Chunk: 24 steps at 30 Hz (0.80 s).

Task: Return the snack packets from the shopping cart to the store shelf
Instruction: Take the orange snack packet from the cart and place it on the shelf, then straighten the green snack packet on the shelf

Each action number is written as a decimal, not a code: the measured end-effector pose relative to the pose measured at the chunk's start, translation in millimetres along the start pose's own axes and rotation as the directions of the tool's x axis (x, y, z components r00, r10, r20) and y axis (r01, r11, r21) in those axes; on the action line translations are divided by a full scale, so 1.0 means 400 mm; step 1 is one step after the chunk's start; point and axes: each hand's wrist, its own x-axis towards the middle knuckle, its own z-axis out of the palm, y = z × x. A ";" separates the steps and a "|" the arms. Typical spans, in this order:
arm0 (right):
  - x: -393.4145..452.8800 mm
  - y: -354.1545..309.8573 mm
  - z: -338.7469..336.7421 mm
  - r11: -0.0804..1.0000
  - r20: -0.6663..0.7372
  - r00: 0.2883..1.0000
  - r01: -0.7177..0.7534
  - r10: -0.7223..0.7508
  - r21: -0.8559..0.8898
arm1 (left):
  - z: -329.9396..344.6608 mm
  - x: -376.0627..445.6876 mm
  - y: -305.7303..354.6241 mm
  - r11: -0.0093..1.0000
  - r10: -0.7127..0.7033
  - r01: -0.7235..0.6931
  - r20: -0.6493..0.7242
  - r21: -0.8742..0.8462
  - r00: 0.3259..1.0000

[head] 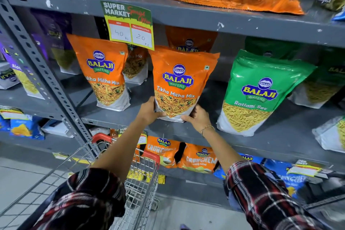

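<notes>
Grey steel shelf [119, 117], frame centre: left hand [149, 111] and right hand [197, 117] clasping Tikha Mitha Mix packet [179, 84] base, fingers wrapped, probably steadying upright.

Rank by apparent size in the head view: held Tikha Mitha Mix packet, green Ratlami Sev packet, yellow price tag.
1-2. Ratlami Sev packet and held Tikha Mitha Mix packet: look alike, not ranked.
3. Price tag: clearly smallest.

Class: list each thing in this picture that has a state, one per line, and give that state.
Held packet: upright on the shelf, gripped at its base.
Left hand: grip shut on it.
Right hand: grip shut on it.
Green packet: upright, untouched.
Cart: no packets visible inside.
</notes>
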 end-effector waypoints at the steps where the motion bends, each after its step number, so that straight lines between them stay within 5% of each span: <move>1: -0.001 0.001 -0.004 1.000 0.000 1.000 0.000 0.000 -0.005 | 0.003 0.001 0.001 1.000 -0.002 0.002 0.000 0.000 1.000; 10: -0.028 -0.014 -0.021 0.999 0.061 0.998 -0.022 0.024 -0.027 | 0.011 -0.035 0.023 0.992 -0.004 0.008 0.032 -0.126 0.999; 13: -0.091 0.014 -0.039 1.000 -0.140 0.990 -0.018 0.016 -0.014 | 0.043 -0.095 0.033 0.920 -0.064 0.022 -0.095 -0.391 0.993; 15: -0.155 0.050 -0.067 0.999 -0.443 0.895 0.046 -0.047 -0.013 | 0.091 -0.149 0.042 0.887 -0.123 -0.040 -0.320 -0.459 0.939; 17: -0.209 0.093 -0.119 0.994 -0.710 0.698 0.106 -0.092 -0.025 | 0.149 -0.196 0.069 0.925 -0.010 -0.143 -0.398 -0.352 0.917; 19: -0.236 0.132 -0.194 0.997 -0.839 0.542 0.075 -0.054 -0.016 | 0.219 -0.218 0.120 0.955 0.203 -0.240 -0.208 -0.173 0.957; 20: -0.239 0.150 -0.236 0.999 -0.854 0.520 0.047 -0.023 0.001 | 0.252 -0.217 0.162 0.949 0.258 -0.266 -0.068 -0.167 0.964; 22: -0.228 0.182 -0.321 1.000 -0.788 0.615 -0.007 0.015 0.013 | 0.309 -0.209 0.250 0.931 0.244 -0.195 0.128 -0.309 0.961; 24: -0.204 0.209 -0.397 0.998 -0.591 0.806 -0.016 -0.021 -0.057 | 0.346 -0.184 0.326 0.842 0.117 0.000 0.184 -0.539 0.976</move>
